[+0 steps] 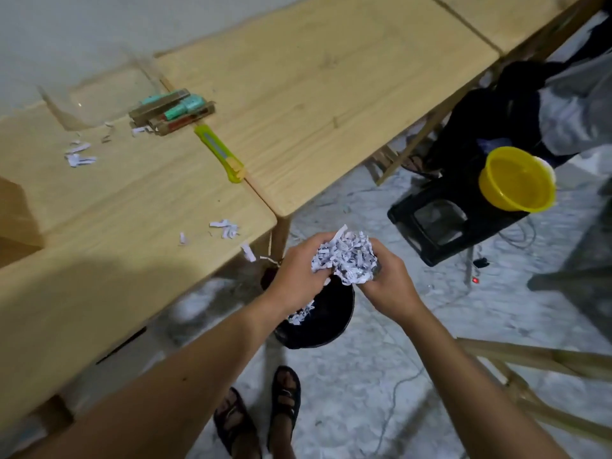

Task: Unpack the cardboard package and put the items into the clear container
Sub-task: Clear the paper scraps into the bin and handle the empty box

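Observation:
My left hand [298, 276] and my right hand [390, 283] together clutch a wad of shredded white paper [344, 256] above a black bin [318, 319] on the floor; some shreds lie inside it. On the wooden table, the clear container [96, 94] stands at the back left, hard to make out. Beside it lie several small items, brown boxes and mint-green pieces [172, 111]. A corner of the cardboard package [16, 220] shows at the left edge.
A green-yellow utility knife [220, 154] lies near the table seam. Loose paper shreds [79, 157] are scattered on the table [298, 94]. A black stool [443, 220] holds a yellow bowl [516, 178]. Cables and wooden frame legs [530, 376] cross the floor at right.

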